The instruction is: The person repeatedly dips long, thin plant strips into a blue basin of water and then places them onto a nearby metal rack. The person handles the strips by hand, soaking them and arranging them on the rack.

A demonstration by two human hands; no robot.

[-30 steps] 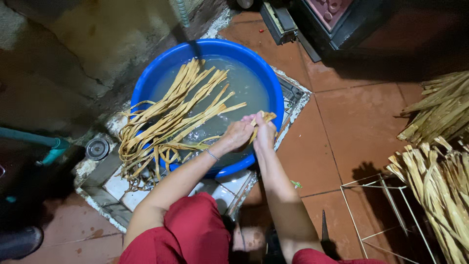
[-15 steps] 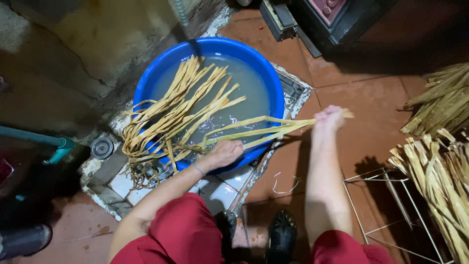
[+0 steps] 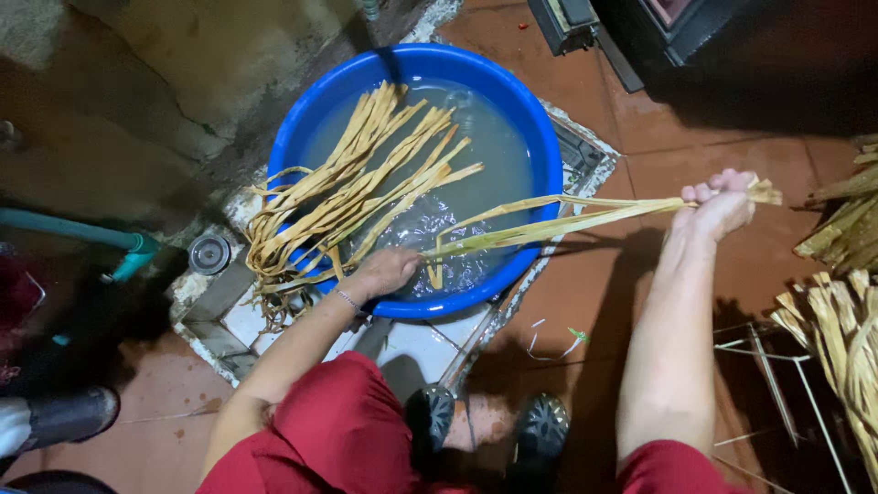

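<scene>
A round blue basin [image 3: 540, 137] holds cloudy water and several long tan leaf strips [image 3: 357, 183] that hang over its left rim. My right hand [image 3: 722, 203] is shut on one end of a bundle of wet strips [image 3: 558, 220], stretched out to the right above the tiled floor. My left hand [image 3: 384, 272] rests at the basin's near rim, its fingers closed around the bundle's other end, which trails into the water.
Stacks of dry leaf strips [image 3: 841, 302] lie at the right by a wire rack [image 3: 777, 384]. A teal pipe [image 3: 82, 233] and a round metal drain cover [image 3: 209, 254] are at the left. Dark shoes [image 3: 540, 425] sit below the basin. A dark box [image 3: 658, 32] stands at the top.
Both hands were together at the basin's near rim. My right hand has since pulled a bundle of strips out to the right, and my left hand stays at the rim.
</scene>
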